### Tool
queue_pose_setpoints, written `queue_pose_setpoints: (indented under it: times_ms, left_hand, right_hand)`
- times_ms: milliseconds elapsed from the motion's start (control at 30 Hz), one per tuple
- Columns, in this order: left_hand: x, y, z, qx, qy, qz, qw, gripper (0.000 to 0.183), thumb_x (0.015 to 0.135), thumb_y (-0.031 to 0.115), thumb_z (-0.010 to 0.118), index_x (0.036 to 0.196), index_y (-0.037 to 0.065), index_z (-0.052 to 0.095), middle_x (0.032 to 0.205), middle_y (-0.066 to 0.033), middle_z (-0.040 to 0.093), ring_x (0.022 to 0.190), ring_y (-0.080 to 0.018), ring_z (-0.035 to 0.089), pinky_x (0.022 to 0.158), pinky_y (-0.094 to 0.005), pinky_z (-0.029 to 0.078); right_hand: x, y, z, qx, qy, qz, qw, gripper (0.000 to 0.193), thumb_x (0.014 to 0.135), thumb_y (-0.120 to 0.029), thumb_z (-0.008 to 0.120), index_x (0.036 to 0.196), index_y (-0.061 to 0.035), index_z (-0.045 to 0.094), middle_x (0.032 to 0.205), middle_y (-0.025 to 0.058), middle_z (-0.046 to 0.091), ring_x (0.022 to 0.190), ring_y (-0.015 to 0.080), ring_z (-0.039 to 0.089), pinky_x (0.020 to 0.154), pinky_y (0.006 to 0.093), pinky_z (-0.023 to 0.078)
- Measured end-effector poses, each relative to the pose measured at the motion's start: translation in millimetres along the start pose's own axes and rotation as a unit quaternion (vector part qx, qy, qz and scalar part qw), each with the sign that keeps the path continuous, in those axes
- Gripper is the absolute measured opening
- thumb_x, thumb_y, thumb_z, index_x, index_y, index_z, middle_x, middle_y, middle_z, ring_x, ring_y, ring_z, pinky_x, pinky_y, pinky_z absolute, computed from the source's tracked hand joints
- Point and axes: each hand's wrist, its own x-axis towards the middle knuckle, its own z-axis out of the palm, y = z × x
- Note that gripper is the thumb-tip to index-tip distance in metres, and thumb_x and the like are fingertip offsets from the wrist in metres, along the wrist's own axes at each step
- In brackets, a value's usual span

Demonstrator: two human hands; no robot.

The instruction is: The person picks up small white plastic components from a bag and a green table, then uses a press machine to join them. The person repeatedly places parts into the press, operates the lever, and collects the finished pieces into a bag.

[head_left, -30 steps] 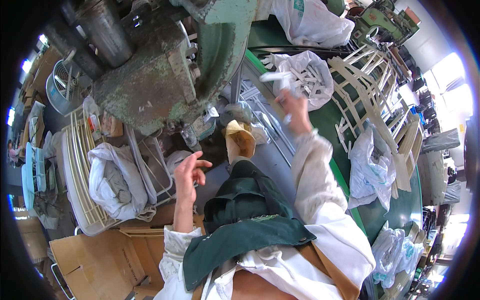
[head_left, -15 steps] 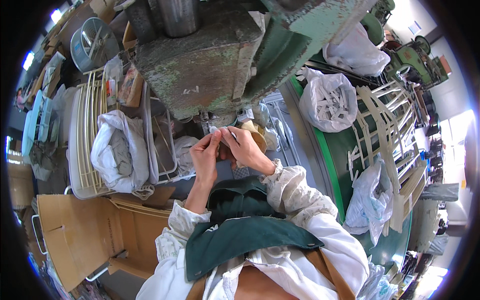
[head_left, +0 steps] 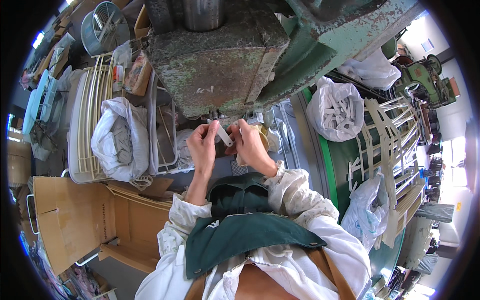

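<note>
Just below the head of a worn green press point(head_left: 220, 75), my two hands are close together. My left hand point(head_left: 202, 150) pinches a small flat white strip point(head_left: 223, 134) with rounded ends near its upper end. The strip slants down to the right, and a small hole shows at its lower end. Beside that end, my right hand point(head_left: 251, 149) is closed, its fingers curled beneath the strip. A pale bit shows at its fingertips, too small to make out. The press's lower tooling is partly hidden behind my hands.
To the right, a white sack point(head_left: 336, 111) of similar strips stands on a green table point(head_left: 332, 172) with pale slatted frames point(head_left: 392, 165). On the left are another white sack point(head_left: 120, 140) on a rack and an open cardboard box point(head_left: 75, 225). The press overhangs my hands.
The white strip, mostly covered by my fingers before, now shows lengthwise between my hands. My hands have drawn slightly apart, and the whole view has shifted a little.
</note>
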Motion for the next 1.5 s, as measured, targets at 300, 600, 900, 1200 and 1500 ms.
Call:
queue_pose_setpoints:
  times_ms: [300, 600, 900, 1200, 1500]
  left_hand:
    - [12, -28, -5, -0.14, -0.084, -0.11, 0.98, 0.024, 0.09, 0.022, 0.065, 0.074, 0.004, 0.064, 0.059, 0.0087, 0.045, 0.051, 0.0013, 0.033, 0.045, -0.0195, 0.02]
    - [-9, -26, -16, -0.075, -0.081, -0.109, 0.988, 0.019, 0.084, 0.017, 0.07, 0.084, -0.001, 0.069, 0.057, 0.0089, 0.044, 0.047, 0.0005, 0.03, 0.043, -0.0198, 0.019]
    - [-5, -34, -21, -0.06, -0.105, -0.136, 0.983, 0.016, 0.085, 0.013, 0.068, 0.08, -0.002, 0.068, 0.063, 0.0073, 0.052, 0.054, 0.0009, 0.037, 0.047, -0.0186, 0.024]
    - [4, -41, -27, -0.081, -0.108, -0.119, 0.984, 0.02, 0.084, 0.013, 0.068, 0.069, 0.001, 0.063, 0.056, 0.0087, 0.044, 0.048, 0.0005, 0.032, 0.044, -0.0215, 0.019]
    - [7, -39, -27, -0.046, -0.116, -0.118, 0.985, 0.015, 0.086, 0.014, 0.065, 0.074, 0.004, 0.065, 0.055, 0.0069, 0.045, 0.049, -0.0015, 0.035, 0.045, -0.0222, 0.021]
  right_hand:
    - [111, 116, 40, -0.251, -0.003, -0.051, 0.967, 0.017, 0.074, -0.012, 0.065, 0.089, -0.0053, 0.064, 0.084, 0.0184, 0.065, 0.081, 0.0382, 0.061, 0.068, 0.043, 0.049]
    - [109, 120, 28, -0.293, -0.04, -0.012, 0.955, 0.02, 0.074, -0.01, 0.068, 0.092, -0.004, 0.063, 0.086, 0.0144, 0.065, 0.081, 0.032, 0.061, 0.07, 0.0399, 0.049]
    - [115, 119, 27, -0.252, -0.032, -0.002, 0.967, 0.023, 0.074, -0.008, 0.07, 0.095, -0.0026, 0.063, 0.087, 0.0104, 0.065, 0.081, 0.0259, 0.06, 0.073, 0.0368, 0.049]
    - [85, 75, 2, 0.054, 0.027, 0.01, 0.998, 0.026, 0.074, -0.006, 0.072, 0.098, -0.0013, 0.063, 0.088, 0.0064, 0.065, 0.081, 0.0198, 0.06, 0.075, 0.0337, 0.049]
    - [51, -7, -11, 0.288, -0.002, -0.046, 0.957, 0.028, 0.066, -0.007, 0.076, 0.09, -0.0004, 0.063, 0.08, 0.007, 0.065, 0.073, 0.0131, 0.058, 0.069, 0.0323, 0.05]
